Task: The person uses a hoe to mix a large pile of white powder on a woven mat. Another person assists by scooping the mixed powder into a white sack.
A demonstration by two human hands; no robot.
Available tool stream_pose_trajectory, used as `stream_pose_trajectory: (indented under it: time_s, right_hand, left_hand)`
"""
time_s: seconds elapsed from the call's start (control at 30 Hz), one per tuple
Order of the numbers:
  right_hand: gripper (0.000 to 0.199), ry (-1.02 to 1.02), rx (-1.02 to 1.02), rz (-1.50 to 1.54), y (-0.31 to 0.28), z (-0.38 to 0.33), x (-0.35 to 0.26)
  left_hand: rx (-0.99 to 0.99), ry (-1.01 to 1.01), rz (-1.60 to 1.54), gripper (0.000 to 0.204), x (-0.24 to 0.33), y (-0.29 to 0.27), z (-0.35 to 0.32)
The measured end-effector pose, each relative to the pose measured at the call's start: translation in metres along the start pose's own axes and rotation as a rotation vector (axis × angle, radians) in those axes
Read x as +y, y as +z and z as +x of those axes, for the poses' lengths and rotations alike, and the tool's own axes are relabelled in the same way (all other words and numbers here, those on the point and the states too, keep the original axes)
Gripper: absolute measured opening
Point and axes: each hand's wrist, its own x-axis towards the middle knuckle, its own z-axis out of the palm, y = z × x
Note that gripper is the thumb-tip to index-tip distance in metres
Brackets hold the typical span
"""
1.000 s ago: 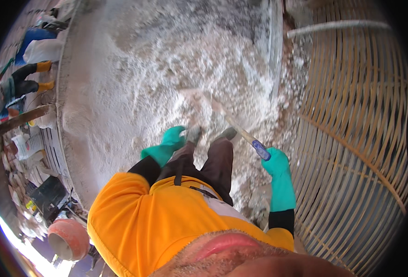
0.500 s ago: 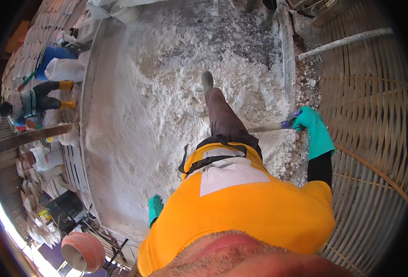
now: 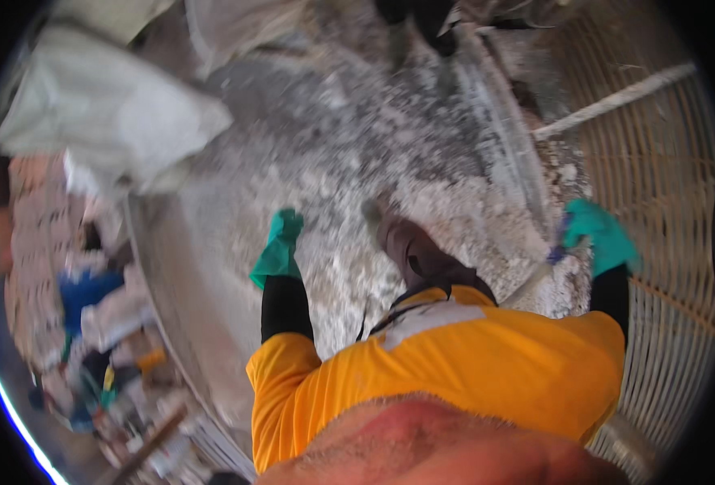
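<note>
My right hand, in a teal rubber glove, is closed around the blue-purple grip of a tool with a pale shaft. The shaft slants down toward my legs, and its far end is hidden by my body. Out in front of me on the left is my left hand, also gloved in teal. Its fingers look curled in, and nothing shows in them. White lumpy powder covers the ground below both hands, and my boot stands in it.
A low kerb runs along the right, beside a slatted wall with a pale pole across it. Large white sacks bulge at upper left. Another person's dark legs stand at the far end. Blurred stacked sacks line the left.
My left hand has come up and forward from beside my body. My right hand keeps the tool and sits slightly farther right. The view has turned, bringing the white sacks closer at upper left.
</note>
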Motion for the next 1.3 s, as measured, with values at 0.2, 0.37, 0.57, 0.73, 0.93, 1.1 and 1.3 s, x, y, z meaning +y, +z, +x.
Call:
stream_pose_trajectory:
  time_s: [0.2, 0.37, 0.57, 0.73, 0.93, 1.1, 1.3]
  right_hand:
    - [0.033, 0.117, -0.101, -0.197, 0.084, 0.024, -0.068]
    - [0.031, 0.111, -0.020, -0.118, 0.082, 0.017, -0.109]
    - [0.030, 0.340, 0.222, 0.099, 0.089, -0.087, -0.116]
    - [0.029, 0.611, 0.579, 0.328, 0.123, -0.220, -0.188]
    - [0.031, 0.892, 1.055, 0.834, 0.215, -0.278, -0.336]
    - [0.032, 0.769, 0.982, 0.468, 0.341, -0.168, -0.414]
    - [0.022, 0.973, 0.812, 0.650, 0.362, -0.066, -0.524]
  left_hand:
    - [-0.310, -0.237, 0.199, 0.037, 0.047, 0.098, 0.088]
    - [-0.436, -0.282, 0.464, 0.040, 0.102, 0.050, 0.156]
    - [-0.766, -0.145, 0.760, 0.043, 0.176, 0.103, 0.294]
    - [-1.129, 0.071, 0.926, 0.046, 0.231, 0.223, 0.382]
    - [-1.474, 0.259, 1.065, 0.049, 0.275, 0.334, 0.409]
    - [-1.692, 0.307, 1.186, 0.053, 0.272, 0.357, 0.410]
    - [-1.820, 0.330, 1.315, 0.056, 0.271, 0.328, 0.420]
